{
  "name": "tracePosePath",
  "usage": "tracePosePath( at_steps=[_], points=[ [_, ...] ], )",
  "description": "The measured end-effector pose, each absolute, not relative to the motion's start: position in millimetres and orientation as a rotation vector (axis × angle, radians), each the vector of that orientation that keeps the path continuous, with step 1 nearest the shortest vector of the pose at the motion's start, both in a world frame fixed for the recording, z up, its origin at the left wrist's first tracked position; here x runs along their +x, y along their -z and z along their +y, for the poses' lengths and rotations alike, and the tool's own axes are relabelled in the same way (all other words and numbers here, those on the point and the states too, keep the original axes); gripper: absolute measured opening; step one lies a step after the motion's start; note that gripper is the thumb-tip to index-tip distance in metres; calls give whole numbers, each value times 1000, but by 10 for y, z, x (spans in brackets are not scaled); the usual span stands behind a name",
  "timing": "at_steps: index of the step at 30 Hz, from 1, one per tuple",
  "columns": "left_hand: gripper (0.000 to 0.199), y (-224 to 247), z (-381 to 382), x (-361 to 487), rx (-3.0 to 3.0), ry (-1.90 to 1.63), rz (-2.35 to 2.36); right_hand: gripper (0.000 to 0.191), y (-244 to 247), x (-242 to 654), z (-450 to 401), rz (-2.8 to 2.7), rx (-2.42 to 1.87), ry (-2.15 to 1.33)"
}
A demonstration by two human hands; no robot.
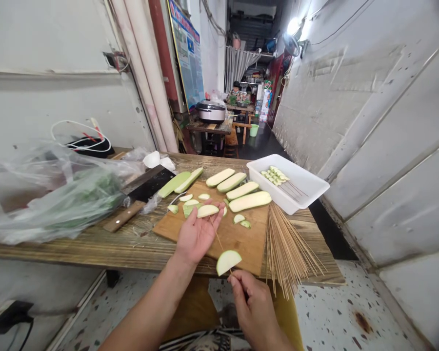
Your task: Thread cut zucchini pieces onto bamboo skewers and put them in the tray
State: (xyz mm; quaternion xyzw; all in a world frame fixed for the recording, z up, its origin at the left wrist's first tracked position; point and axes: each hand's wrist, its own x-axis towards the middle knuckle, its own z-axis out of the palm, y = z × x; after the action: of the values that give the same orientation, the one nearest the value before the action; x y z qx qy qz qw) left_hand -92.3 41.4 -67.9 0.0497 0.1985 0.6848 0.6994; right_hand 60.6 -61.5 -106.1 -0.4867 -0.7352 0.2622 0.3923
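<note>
My left hand (196, 236) is palm up over the cutting board (249, 246), holding a half-round zucchini slice (208, 210) between thumb and fingers. In my right hand (255, 301), a thin bamboo skewer (218, 237) is pinched near its lower end. A larger zucchini slice (229, 262) is threaded on it, close to my right fingers. The skewer's far tip reaches the slice in my left hand; I cannot tell whether it has pierced it. Halved zucchinis (250, 201) lie cut side up on the board, with small slices (239, 219) around them.
A bundle of bamboo skewers (289, 248) overhangs the table's front edge at right. Behind it, a white plastic tray (303, 194) holds skewered slices (275, 175). At left lie a cleaver (124, 217) and a plastic bag of greens (84, 195). Farther back stands an electric cooker (211, 113).
</note>
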Motion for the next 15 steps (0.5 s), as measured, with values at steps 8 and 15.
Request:
tracePosePath(
  at_steps=[8,15],
  points=[
    [37,647,399,-889,106,-1531,459,25,1070,618,-634,-1862,-1231,-656],
    [37,640,398,-874,89,-1530,451,25,1072,613,-604,-1852,-1221,-640]
  ],
)
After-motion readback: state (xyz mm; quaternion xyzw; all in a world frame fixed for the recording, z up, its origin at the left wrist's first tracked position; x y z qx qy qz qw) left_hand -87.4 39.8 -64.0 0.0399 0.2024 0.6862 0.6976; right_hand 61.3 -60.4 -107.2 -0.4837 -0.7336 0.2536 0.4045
